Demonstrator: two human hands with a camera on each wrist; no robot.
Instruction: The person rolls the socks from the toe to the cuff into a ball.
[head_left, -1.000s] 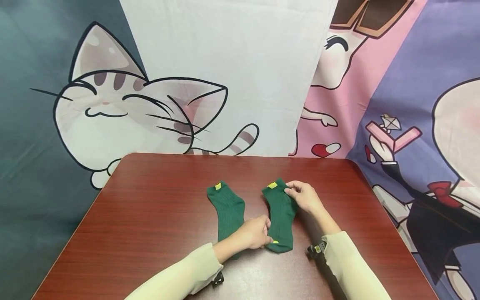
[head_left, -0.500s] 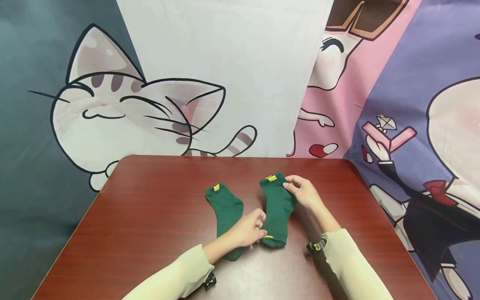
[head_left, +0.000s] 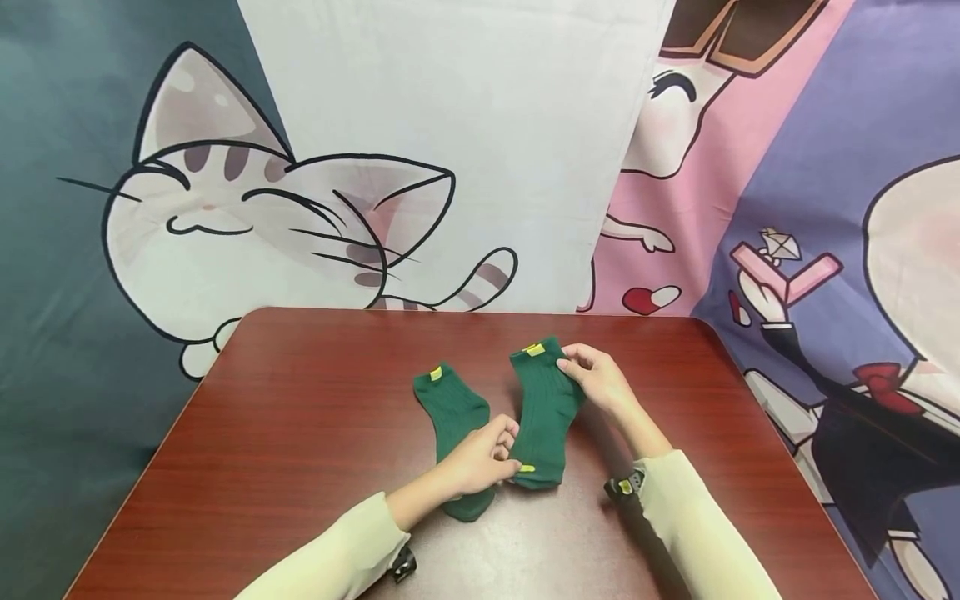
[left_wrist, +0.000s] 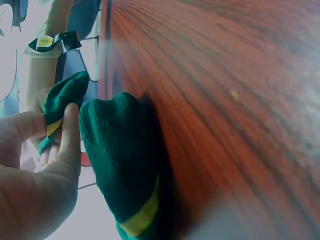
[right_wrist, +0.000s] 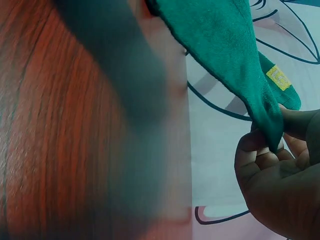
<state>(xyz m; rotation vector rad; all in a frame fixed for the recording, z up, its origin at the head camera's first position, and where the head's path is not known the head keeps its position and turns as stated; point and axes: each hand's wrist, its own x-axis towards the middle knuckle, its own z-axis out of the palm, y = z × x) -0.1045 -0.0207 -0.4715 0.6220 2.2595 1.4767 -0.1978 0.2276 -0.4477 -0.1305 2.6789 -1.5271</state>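
Note:
Two green ribbed socks with yellow marks are in the head view. The sock on the right (head_left: 546,408) is held up close over the table, cuff pointing away. My left hand (head_left: 480,454) pinches its toe end between thumb and fingers, beside the yellow stripe. At the cuff, my right hand (head_left: 600,379) pinches the right edge; the right wrist view shows the fabric (right_wrist: 225,50) gathered between thumb and fingers. To the left lies the other sock (head_left: 450,408), flat on the tabletop, its middle partly covered by my left hand. In the left wrist view this lying sock (left_wrist: 117,155) shows its yellow-striped end.
The reddish-brown wooden table (head_left: 300,433) has rounded far corners. Behind it hangs a cartoon backdrop (head_left: 480,125) with a cat and other figures. Dark camera straps (head_left: 624,485) sit at both sleeve cuffs.
Both hands have lifted the right-hand sock and carried it left and slightly away, closer to the other sock. The lying sock has stayed in place.

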